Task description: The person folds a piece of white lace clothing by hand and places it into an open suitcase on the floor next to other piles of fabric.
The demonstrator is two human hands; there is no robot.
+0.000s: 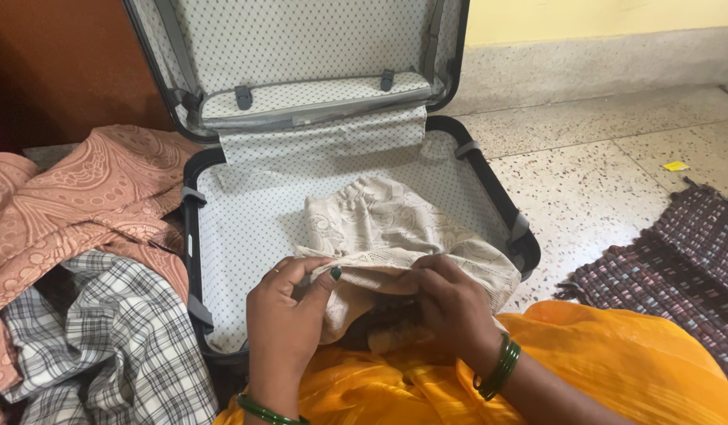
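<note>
Two hands: both closed on one cream patterned cloth, near edge of the open suitcase.
Left hand: fingers curled, thumb pinching the cloth's folded hem; green bangle at wrist.
Right hand: fingers bent down, gripping the same hem from above; green bangles at wrist.
Cloth position: front part bunched over the suitcase's near rim and the orange garment on the lap; rest lies flat in the lower shell.
Left side: grey checked shirt nearest, pink patterned fabric behind it, both touching the case's left wall.
Right side: dark woven mat on the speckled floor.
Suitcase: black rim, dotted white lining, lid propped upright at the back, grey strap clips on its pocket.
Far: small yellow scrap on floor, flat, rectangular, too small to tell more.
</note>
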